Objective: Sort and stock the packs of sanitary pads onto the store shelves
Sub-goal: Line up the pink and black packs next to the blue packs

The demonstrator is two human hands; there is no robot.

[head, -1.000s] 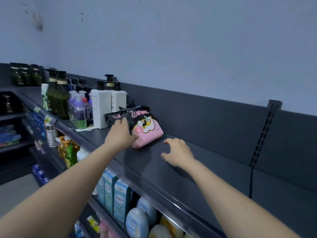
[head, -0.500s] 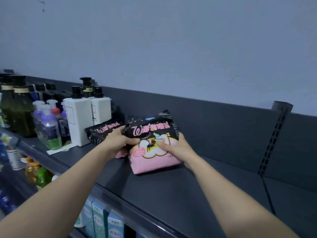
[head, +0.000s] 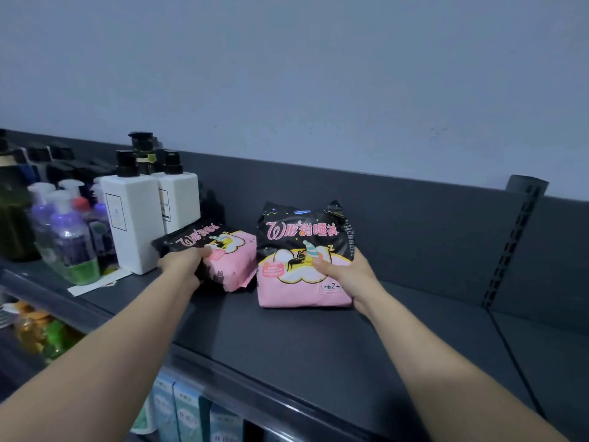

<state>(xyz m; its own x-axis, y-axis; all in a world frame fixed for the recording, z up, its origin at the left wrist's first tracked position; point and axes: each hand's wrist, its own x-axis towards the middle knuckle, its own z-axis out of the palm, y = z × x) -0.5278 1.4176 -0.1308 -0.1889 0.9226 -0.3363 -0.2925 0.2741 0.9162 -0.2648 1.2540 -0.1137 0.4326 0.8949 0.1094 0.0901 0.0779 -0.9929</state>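
Stocking underway on the top shelf (head: 302,346): our left hand (head: 183,263) has its grip clamped on the leaning pack (head: 234,260) beside a white pump bottle (head: 134,224), our right hand (head: 349,275) on the upright pack (head: 299,237). We judge a leftward shove could topple that bottle, or the upright pack slump once released. Clear bottles (head: 75,244) nearby hold purple and green liquid.

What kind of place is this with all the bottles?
Probably a shop's toiletries aisle. A dark grey metal shelf holds white square pump bottles, blue-green boxes line the shelf below, and two black-and-pink plastic packs of sanitary pads rest on it.
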